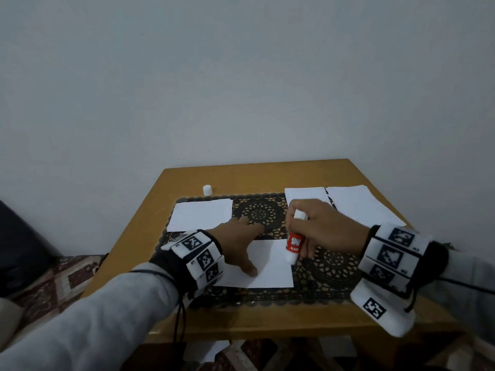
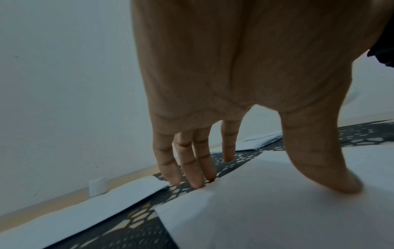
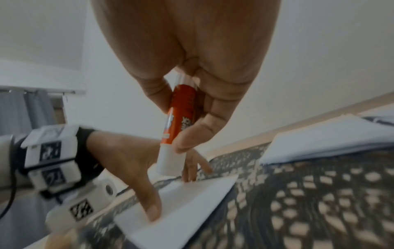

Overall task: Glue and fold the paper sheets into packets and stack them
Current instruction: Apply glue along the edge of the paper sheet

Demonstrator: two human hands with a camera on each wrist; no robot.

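We have the glue stick (image 1: 294, 243) in our right hand (image 1: 320, 230), fingers wrapped round its red barrel, long axis tilted, tip down at the right edge of the near paper sheet (image 1: 270, 266) on the bench (image 1: 267, 317). Whether the tip touches is hard to tell. Our left hand (image 1: 237, 241) lies splayed and flat, thumb pinning the sheet, holding nothing.

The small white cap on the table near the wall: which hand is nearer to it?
Left. The left hand presses the sheet, below and right of the cap. The right hand, gripping the glue stick, is farther right.
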